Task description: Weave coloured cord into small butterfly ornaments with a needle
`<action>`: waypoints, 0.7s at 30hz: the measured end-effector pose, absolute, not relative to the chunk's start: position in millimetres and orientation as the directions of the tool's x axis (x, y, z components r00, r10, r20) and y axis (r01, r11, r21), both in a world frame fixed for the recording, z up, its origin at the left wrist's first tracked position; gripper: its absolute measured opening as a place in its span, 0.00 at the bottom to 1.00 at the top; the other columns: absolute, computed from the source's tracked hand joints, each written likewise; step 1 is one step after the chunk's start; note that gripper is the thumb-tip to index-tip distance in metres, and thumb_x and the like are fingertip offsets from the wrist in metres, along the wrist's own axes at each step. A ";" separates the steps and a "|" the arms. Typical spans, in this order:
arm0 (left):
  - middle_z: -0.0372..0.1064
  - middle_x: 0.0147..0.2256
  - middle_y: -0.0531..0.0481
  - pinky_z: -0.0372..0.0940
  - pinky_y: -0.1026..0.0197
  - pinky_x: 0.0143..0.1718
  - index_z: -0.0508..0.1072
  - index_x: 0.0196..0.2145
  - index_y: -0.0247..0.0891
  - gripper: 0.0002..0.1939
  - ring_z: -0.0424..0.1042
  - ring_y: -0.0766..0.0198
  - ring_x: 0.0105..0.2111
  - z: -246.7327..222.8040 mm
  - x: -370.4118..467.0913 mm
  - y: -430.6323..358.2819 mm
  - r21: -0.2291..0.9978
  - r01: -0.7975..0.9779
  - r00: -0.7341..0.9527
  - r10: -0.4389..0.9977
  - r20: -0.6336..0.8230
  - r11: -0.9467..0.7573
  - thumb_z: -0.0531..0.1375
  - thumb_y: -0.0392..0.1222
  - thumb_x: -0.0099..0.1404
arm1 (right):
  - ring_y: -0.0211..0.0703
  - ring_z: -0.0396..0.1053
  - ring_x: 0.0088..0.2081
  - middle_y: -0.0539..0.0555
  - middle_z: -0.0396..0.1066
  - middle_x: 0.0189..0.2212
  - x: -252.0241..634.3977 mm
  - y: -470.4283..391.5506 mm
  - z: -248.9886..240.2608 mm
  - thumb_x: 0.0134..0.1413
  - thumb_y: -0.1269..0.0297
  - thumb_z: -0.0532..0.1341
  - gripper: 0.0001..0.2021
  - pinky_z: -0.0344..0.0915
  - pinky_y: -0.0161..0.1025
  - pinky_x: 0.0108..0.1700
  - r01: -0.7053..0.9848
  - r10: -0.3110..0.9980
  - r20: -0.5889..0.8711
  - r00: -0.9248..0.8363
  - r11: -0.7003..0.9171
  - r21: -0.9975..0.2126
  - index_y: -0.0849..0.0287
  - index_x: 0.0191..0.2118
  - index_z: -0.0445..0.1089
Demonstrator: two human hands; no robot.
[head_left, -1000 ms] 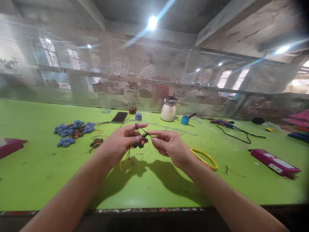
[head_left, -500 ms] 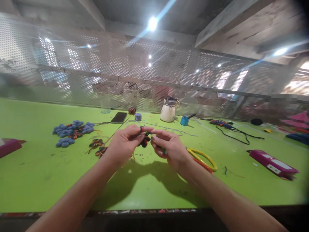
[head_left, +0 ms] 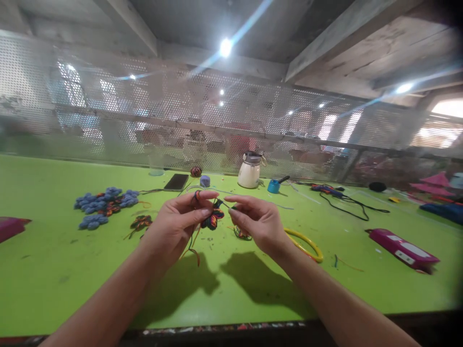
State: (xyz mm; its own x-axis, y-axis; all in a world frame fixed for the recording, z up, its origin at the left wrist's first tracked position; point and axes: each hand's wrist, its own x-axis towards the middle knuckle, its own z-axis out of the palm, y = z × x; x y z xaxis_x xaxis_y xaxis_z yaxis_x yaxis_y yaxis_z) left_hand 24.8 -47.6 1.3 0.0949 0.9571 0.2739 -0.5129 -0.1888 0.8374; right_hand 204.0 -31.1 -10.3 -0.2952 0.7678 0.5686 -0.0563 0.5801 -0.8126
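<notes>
My left hand (head_left: 179, 222) pinches a small dark crocheted flower (head_left: 212, 220) with orange and blue in it, and yarn is wound round its index finger. Orange yarn tails hang down from this hand toward the green table (head_left: 72, 270). My right hand (head_left: 256, 220) holds a thin crochet hook (head_left: 227, 206) whose tip points into the flower. Both hands are raised a little above the table near its middle. A finished small flower (head_left: 243, 234) lies on the table just under my right hand.
A heap of blue crocheted flowers (head_left: 103, 205) and a dark flower (head_left: 141, 222) lie at the left. Yellow rings (head_left: 307, 243) lie at the right. Farther back stand a phone (head_left: 176, 182), a white jar (head_left: 249, 171) and a blue cup (head_left: 274, 187). Pink cases (head_left: 401, 245) lie at both sides.
My hands drew slightly apart after closing together half a second ago. The flower piece now hangs lower between them and the yarn tails swing beneath my left hand.
</notes>
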 end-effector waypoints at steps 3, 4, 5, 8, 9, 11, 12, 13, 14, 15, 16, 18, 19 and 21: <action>0.73 0.25 0.54 0.66 0.69 0.28 0.82 0.32 0.39 0.14 0.70 0.70 0.26 1.7 23.0 -48.3 0.839 -0.510 0.105 0.954 0.279 -0.189 0.70 0.30 0.45 | 0.31 0.53 0.21 0.47 0.63 0.21 208.6 -29.4 -9.9 0.55 0.64 0.63 0.13 0.52 0.33 0.21 0.069 0.720 0.626 -0.302 0.671 -0.738 0.59 0.46 0.75; 0.72 0.25 0.54 0.66 0.69 0.28 0.82 0.32 0.39 0.14 0.71 0.70 0.26 1.7 22.4 -48.6 0.841 -0.509 0.108 0.955 0.275 -0.185 0.71 0.30 0.45 | 0.32 0.54 0.21 0.48 0.64 0.22 209.8 -29.0 -9.7 0.55 0.64 0.63 0.13 0.53 0.34 0.22 0.115 0.702 0.647 -0.298 0.699 -0.706 0.59 0.46 0.75; 0.72 0.25 0.54 0.66 0.69 0.28 0.82 0.33 0.39 0.14 0.71 0.70 0.26 1.6 21.8 -48.9 0.844 -0.505 0.109 0.956 0.272 -0.182 0.71 0.30 0.45 | 0.32 0.55 0.22 0.48 0.66 0.22 210.8 -28.6 -9.2 0.55 0.64 0.63 0.12 0.54 0.34 0.23 0.161 0.686 0.666 -0.294 0.722 -0.673 0.59 0.45 0.75; 0.73 0.26 0.54 0.66 0.70 0.28 0.82 0.32 0.39 0.14 0.71 0.70 0.27 1.5 20.3 -48.8 0.849 -0.494 0.100 0.957 0.271 -0.189 0.71 0.30 0.44 | 0.36 0.63 0.25 0.53 0.74 0.28 213.3 -27.8 -6.0 0.56 0.65 0.62 0.11 0.60 0.35 0.26 0.271 0.620 0.726 -0.297 0.784 -0.558 0.58 0.43 0.77; 0.73 0.25 0.54 0.66 0.70 0.28 0.82 0.32 0.39 0.14 0.72 0.70 0.27 1.5 20.0 -48.5 0.848 -0.493 0.096 0.957 0.275 -0.194 0.71 0.30 0.44 | 0.37 0.66 0.27 0.54 0.75 0.31 214.0 -27.7 -4.5 0.56 0.66 0.62 0.10 0.62 0.36 0.28 0.292 0.594 0.744 -0.307 0.803 -0.520 0.58 0.42 0.77; 0.74 0.25 0.53 0.67 0.69 0.28 0.82 0.31 0.38 0.14 0.72 0.69 0.26 1.7 19.6 -47.7 0.847 -0.494 0.086 0.958 0.275 -0.199 0.71 0.30 0.43 | 0.39 0.70 0.31 0.56 0.77 0.34 215.3 -27.8 -1.3 0.56 0.67 0.61 0.09 0.65 0.37 0.32 0.305 0.543 0.771 -0.333 0.836 -0.457 0.58 0.41 0.77; 0.74 0.25 0.53 0.67 0.69 0.28 0.82 0.30 0.38 0.13 0.72 0.69 0.26 1.8 19.4 -47.4 0.846 -0.495 0.082 0.959 0.271 -0.196 0.71 0.29 0.43 | 0.40 0.71 0.31 0.55 0.77 0.34 215.8 -27.9 0.2 0.55 0.68 0.61 0.09 0.66 0.37 0.33 0.302 0.522 0.781 -0.343 0.849 -0.435 0.59 0.41 0.77; 0.75 0.25 0.52 0.67 0.68 0.28 0.82 0.30 0.38 0.13 0.72 0.68 0.26 1.9 19.2 -47.2 0.846 -0.498 0.081 0.961 0.264 -0.191 0.71 0.29 0.43 | 0.39 0.71 0.31 0.55 0.77 0.33 216.3 -28.0 1.5 0.55 0.69 0.61 0.09 0.66 0.37 0.33 0.298 0.510 0.786 -0.350 0.856 -0.422 0.59 0.40 0.77; 0.76 0.25 0.51 0.67 0.67 0.28 0.82 0.29 0.38 0.12 0.72 0.67 0.26 2.0 19.0 -47.1 0.846 -0.501 0.082 0.963 0.257 -0.183 0.70 0.29 0.43 | 0.38 0.70 0.30 0.54 0.77 0.32 216.8 -28.2 2.6 0.55 0.70 0.61 0.08 0.66 0.37 0.32 0.295 0.503 0.788 -0.355 0.860 -0.416 0.60 0.40 0.77; 0.76 0.25 0.50 0.67 0.67 0.28 0.82 0.28 0.37 0.11 0.73 0.67 0.26 2.0 18.6 -47.2 0.845 -0.505 0.085 0.964 0.251 -0.176 0.70 0.29 0.44 | 0.37 0.70 0.29 0.54 0.77 0.30 217.3 -28.4 3.3 0.55 0.71 0.61 0.08 0.65 0.36 0.31 0.290 0.497 0.791 -0.357 0.864 -0.412 0.60 0.39 0.77; 0.76 0.25 0.50 0.67 0.67 0.27 0.82 0.27 0.37 0.10 0.73 0.67 0.26 1.9 18.3 -47.4 0.844 -0.508 0.087 0.964 0.250 -0.173 0.70 0.29 0.44 | 0.36 0.69 0.28 0.53 0.76 0.30 217.7 -28.4 3.7 0.55 0.71 0.61 0.08 0.65 0.35 0.30 0.283 0.491 0.794 -0.359 0.868 -0.408 0.61 0.39 0.77; 0.77 0.25 0.49 0.67 0.68 0.26 0.82 0.26 0.36 0.09 0.73 0.67 0.25 1.8 17.4 -47.8 0.841 -0.509 0.087 0.961 0.261 -0.183 0.70 0.28 0.44 | 0.35 0.68 0.27 0.53 0.76 0.28 218.5 -28.3 3.8 0.54 0.72 0.62 0.08 0.64 0.34 0.29 0.258 0.475 0.802 -0.363 0.878 -0.403 0.61 0.39 0.77; 0.76 0.25 0.50 0.67 0.69 0.26 0.82 0.26 0.36 0.08 0.73 0.67 0.25 1.8 17.1 -48.0 0.841 -0.506 0.088 0.959 0.270 -0.191 0.70 0.29 0.44 | 0.35 0.67 0.26 0.52 0.75 0.28 218.8 -28.1 3.6 0.54 0.73 0.62 0.08 0.63 0.34 0.28 0.243 0.468 0.806 -0.362 0.882 -0.403 0.61 0.39 0.77; 0.76 0.25 0.50 0.67 0.69 0.25 0.82 0.26 0.36 0.08 0.73 0.68 0.25 1.8 16.6 -48.0 0.841 -0.502 0.094 0.954 0.286 -0.203 0.70 0.29 0.45 | 0.34 0.66 0.26 0.52 0.75 0.28 219.2 -27.8 3.0 0.53 0.73 0.62 0.08 0.62 0.34 0.27 0.219 0.470 0.807 -0.356 0.882 -0.417 0.61 0.38 0.78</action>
State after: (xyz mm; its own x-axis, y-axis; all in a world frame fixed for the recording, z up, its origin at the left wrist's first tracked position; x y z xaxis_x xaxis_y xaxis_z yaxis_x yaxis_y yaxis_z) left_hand 16.6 -48.0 1.8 0.0939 0.9536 0.2862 -0.5017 -0.2030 0.8409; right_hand 219.2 -27.8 3.0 -0.3563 0.4704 0.8073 0.2187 0.8820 -0.4174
